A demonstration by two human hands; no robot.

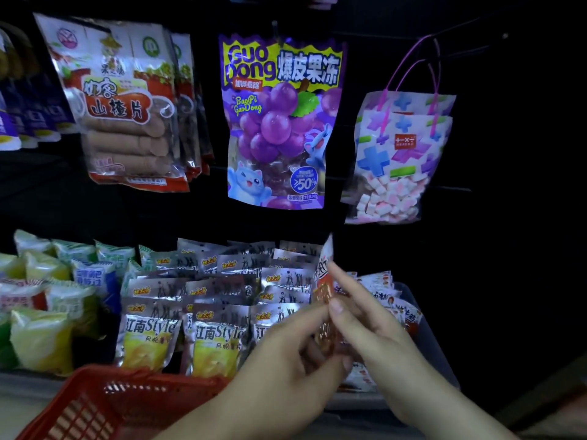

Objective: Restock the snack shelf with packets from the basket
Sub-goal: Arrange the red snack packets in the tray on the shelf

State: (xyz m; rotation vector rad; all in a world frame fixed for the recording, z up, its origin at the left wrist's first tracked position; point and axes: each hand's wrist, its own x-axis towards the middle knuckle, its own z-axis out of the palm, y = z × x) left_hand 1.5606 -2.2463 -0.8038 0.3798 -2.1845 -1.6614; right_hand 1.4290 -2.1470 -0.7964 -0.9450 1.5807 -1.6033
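Both hands hold one small red and white snack packet [324, 274] upright over the right part of the shelf. My right hand [371, 325] pinches it from the right, with fingers along its face. My left hand [286, 360] grips its lower edge from the left. The red plastic basket [95, 404] sits at the bottom left, below my left forearm; its contents are hidden. Behind the held packet lies a row of similar red and white packets [390, 296] on the shelf.
Silver and yellow chip packets [209, 315] fill the shelf's middle, green and yellow packets [41, 296] its left. Above hang a purple grape jelly bag [279, 122], hawthorn slice bags [127, 103] and a marshmallow bag [400, 160]. The shelf's grey front edge [28, 395] runs along the bottom.
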